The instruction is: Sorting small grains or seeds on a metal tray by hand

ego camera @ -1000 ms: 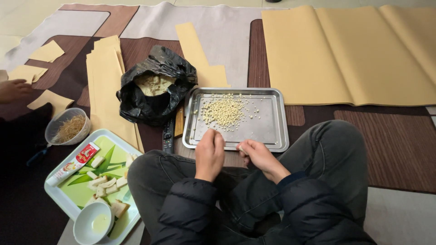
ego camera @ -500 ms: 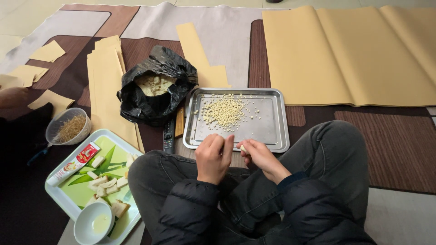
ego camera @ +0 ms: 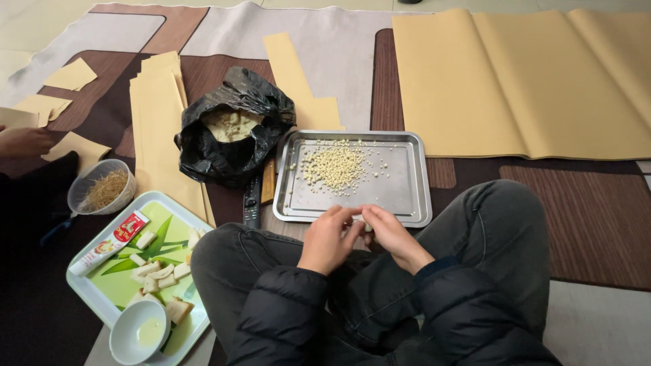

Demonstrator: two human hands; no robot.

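Note:
My left hand (ego camera: 329,238) and my right hand (ego camera: 390,234) meet fingertip to fingertip over my crossed legs, just in front of the near rim of a steel tray (ego camera: 420,177). Together they pinch a small pale piece (ego camera: 368,228), mostly hidden by the fingers. On the tray lies a heap of small pale pellets (ego camera: 333,167), with a few scattered around it.
An open black bag (ego camera: 203,146) and a dark remote control (ego camera: 252,200) sit left of the tray. A green tray (ego camera: 102,288) holds pale chunks, a tube (ego camera: 108,242) and a white bowl (ego camera: 139,332). Beyond lie a clear bowl (ego camera: 102,188), yellow paper sheets (ego camera: 522,81), and another person's hand (ego camera: 24,141).
My hands have drawn together, their fingertips now touching around the small piece. The other person's hand at the far left has shifted slightly.

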